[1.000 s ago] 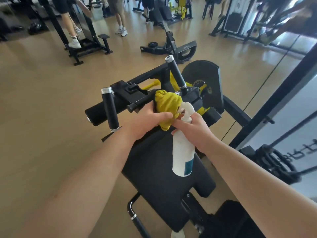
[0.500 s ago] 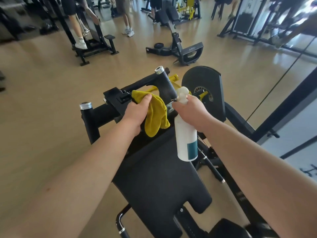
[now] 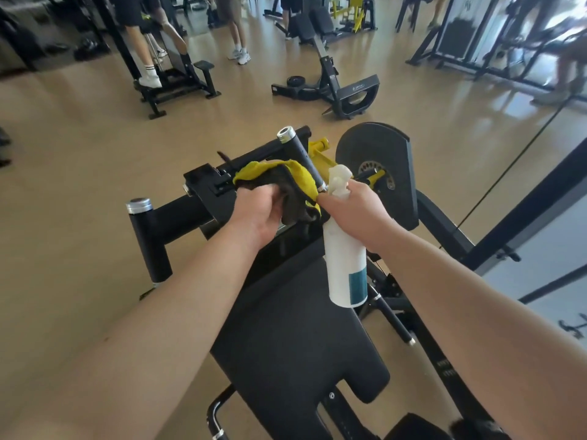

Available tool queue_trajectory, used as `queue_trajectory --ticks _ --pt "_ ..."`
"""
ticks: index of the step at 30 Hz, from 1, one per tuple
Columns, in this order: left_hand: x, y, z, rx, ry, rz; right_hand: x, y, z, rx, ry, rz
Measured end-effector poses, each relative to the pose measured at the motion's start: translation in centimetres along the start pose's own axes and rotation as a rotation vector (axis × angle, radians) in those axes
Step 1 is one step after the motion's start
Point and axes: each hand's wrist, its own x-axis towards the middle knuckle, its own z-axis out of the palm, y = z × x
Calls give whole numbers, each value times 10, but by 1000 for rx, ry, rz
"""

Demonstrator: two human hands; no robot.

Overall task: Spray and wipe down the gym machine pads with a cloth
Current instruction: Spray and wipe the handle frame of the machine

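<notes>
Yellow cloth (image 3: pixel 303 177) is bunched in the left hand (image 3: pixel 259 214), fingers curled round it, pressed on the frame (image 3: pixel 206 182) just beyond the knuckles and against the foot of the upright grip (image 3: pixel 298 154). Right hand (image 3: pixel 355 211) is closed round the neck of the bottle (image 3: pixel 344 265), which hangs nozzle-up just beside the cloth, touching it or nearly so. Pad (image 3: pixel 292 328) lies below both hands, on the wrist side, its long axis running back toward the person — the left hand, carrying the cloth, is judged the nearer to its top edge and so placed to draw the wipe back along it.
</notes>
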Motion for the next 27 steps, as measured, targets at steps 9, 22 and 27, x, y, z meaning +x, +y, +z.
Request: queue_trajectory --ticks 9,22,27 --pt "35 -23 43 847 19 100 -3 16 -9 40 4 34" --pt "67 20 61 349 62 419 -1 32 -6 78 -12 62" --pt "66 9 66 405 101 425 3 34 -9 119 -4 50"
